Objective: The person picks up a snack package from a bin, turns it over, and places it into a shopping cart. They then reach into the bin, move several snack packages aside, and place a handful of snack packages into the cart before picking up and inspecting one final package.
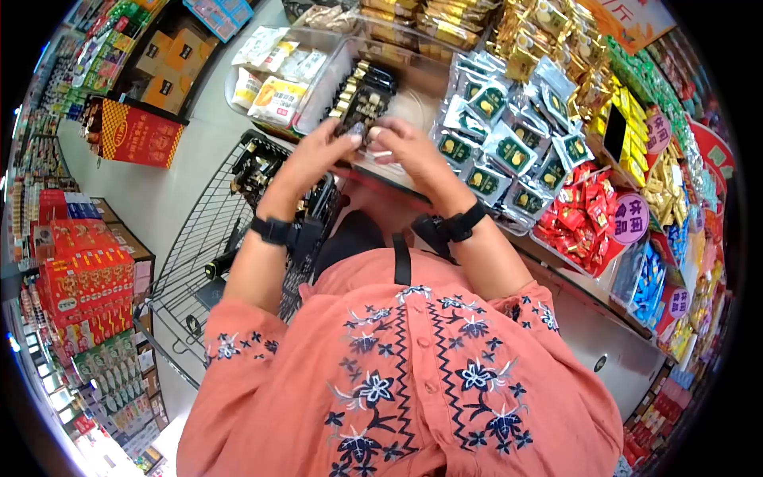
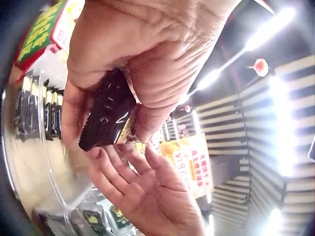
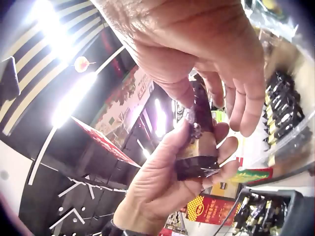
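Note:
My left hand [image 1: 318, 151] grips a small dark snack packet [image 3: 201, 147] with a tan band and a serrated end. Its thumb lies along one side in the right wrist view, with the fingers curled round the other. At the packet's far end is my right hand [image 1: 409, 151], the thumb and forefinger either side of it and the other fingers loosely bent. The dark glossy wrapper [image 2: 109, 110] shows between both hands in the left wrist view. Just beyond the hands, a clear bin [image 1: 409, 107] holds rows of similar dark packets [image 1: 366, 91].
A wire shopping cart [image 1: 191, 238] with dark packets stands to the left of the body. Silver-and-green packets [image 1: 509, 151] fill the bin on the right, with red packets [image 1: 584, 215] farther along. White-and-yellow bags [image 1: 278, 99] lie in a tub at the left.

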`<state>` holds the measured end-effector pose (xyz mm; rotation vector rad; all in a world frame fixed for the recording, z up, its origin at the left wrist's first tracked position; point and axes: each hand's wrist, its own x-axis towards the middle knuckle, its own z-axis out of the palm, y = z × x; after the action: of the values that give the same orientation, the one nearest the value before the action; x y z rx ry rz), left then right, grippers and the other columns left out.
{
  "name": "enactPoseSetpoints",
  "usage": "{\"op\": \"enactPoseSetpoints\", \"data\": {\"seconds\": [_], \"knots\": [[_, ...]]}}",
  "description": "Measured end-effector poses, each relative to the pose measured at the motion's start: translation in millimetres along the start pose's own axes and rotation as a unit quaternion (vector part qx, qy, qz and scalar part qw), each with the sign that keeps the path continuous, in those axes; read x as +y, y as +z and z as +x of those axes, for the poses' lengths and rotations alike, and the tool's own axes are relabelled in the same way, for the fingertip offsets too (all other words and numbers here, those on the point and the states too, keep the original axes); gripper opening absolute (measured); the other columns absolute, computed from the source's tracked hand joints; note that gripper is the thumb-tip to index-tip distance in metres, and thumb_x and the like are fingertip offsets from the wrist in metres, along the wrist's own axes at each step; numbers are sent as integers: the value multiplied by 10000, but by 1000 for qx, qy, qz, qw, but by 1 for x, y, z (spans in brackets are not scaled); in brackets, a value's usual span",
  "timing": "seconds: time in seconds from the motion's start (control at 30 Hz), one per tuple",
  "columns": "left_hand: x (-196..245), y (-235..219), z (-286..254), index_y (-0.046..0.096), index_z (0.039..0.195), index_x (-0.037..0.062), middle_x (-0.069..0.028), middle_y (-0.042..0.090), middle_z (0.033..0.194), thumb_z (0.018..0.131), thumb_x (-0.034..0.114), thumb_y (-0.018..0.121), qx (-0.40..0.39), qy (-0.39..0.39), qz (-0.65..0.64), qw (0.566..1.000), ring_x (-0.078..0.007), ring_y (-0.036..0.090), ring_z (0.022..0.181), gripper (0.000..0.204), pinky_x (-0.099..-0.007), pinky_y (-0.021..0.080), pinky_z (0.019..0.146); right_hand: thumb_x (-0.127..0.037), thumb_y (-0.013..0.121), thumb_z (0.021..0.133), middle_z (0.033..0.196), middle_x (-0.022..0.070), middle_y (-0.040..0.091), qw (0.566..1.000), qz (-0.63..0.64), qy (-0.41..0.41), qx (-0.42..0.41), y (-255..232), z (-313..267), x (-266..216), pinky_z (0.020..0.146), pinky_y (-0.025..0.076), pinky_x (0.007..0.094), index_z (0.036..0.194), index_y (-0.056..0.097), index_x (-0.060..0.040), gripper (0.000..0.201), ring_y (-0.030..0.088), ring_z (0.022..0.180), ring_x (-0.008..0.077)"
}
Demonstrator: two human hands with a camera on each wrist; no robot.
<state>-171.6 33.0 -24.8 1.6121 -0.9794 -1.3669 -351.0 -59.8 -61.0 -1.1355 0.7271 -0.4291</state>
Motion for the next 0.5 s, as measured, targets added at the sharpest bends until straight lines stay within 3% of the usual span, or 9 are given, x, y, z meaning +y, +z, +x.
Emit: {"op": "enactPoseSetpoints", "data": {"seconds": [0.03,0.07,0.1,0.2,0.3,0.37,0.5], "knots": [[-16,-8,24,586,1137,-3,-77,647,908,891,291,675,6,82,51,995,-162,628,833,393,-282,509,750,-289,591,966,1111,99,647,999,-14,-21,30,-7,-1,0,841,538,324,1269,544,27,440,636,1036,193],[-8,-10,37,599,1131,14,-95,648,908,861,276,696,14,102,167,981,-201,635,843,389,-318,511,763,-271,578,970,1134,120,647,997,-23,-52,45,-14,-5,-5,837,537,322,1268,539,31,427,642,1033,208],[1,-11,50,612,1126,31,-114,650,907,830,261,717,20,122,280,952,-241,642,853,389,-353,513,776,-246,562,977,1135,143,650,995,-16,-69,77,-17,-16,-18,829,537,314,1254,540,27,389,651,1013,210],[-38,-12,116,644,1110,83,-136,658,983,783,237,733,22,254,466,848,-317,636,958,372,-428,507,816,-207,545,987,1105,151,657,986,13,-101,131,-37,-32,-44,806,542,306,1226,542,21,331,662,960,203],[-55,8,160,624,1141,83,-124,644,1079,773,214,713,-69,242,595,764,-350,611,989,401,-423,497,845,-175,525,990,1072,141,662,979,37,-110,166,-52,-40,-50,784,546,302,1215,543,18,296,665,901,191],[-56,26,175,625,1120,99,-105,659,1088,769,195,712,-127,188,623,748,-338,598,1068,375,-451,474,907,-165,510,989,1062,138,662,977,41,-100,182,-55,-43,-51,772,544,291,1205,547,17,285,664,886,183],[-72,34,209,621,1125,93,-140,682,1075,780,162,709,-195,159,625,739,-346,633,1045,363,-459,495,870,-167,504,994,1067,147,658,976,44,-61,204,-59,-37,-39,766,549,294,1208,544,24,289,661,884,182]]}}
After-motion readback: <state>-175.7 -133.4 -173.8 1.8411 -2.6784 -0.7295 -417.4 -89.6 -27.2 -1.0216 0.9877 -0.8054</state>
